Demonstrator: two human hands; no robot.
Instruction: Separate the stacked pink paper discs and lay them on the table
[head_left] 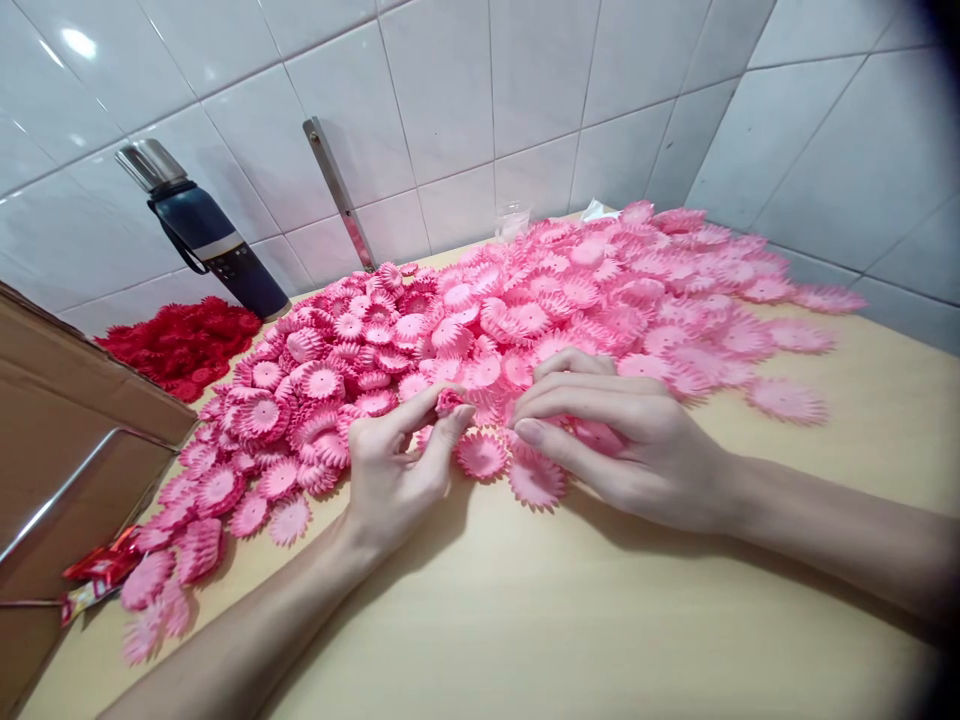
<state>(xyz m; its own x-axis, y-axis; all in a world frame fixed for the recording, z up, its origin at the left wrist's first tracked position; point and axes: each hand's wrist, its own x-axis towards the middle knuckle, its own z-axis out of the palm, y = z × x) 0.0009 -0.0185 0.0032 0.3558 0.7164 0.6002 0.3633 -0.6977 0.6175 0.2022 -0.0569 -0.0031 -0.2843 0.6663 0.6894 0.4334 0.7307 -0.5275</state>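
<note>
My left hand [405, 455] pinches a small dark pink petal piece [450, 401] between thumb and forefinger. To its right, my right hand [607, 425] reaches over the near edge of the petal heap with its fingers bent and the thumb close to the forefinger; whether it grips anything is hidden. Two loose pink petal discs with toothed edges, a darker one [481, 455] and a lighter one [537, 478], lie on the table between the hands. Behind both hands spreads a big heap of pink petal discs [585, 290], darker toward the left and paler toward the right.
A dark blue flask [217, 240] stands at the back left near a pile of red petals [184, 345]. A metal strip [337, 190] leans on the tiled wall [442, 80]. A cardboard box [82, 400] and a red wrapper [105, 562] border the wooden table [510, 610] on the left.
</note>
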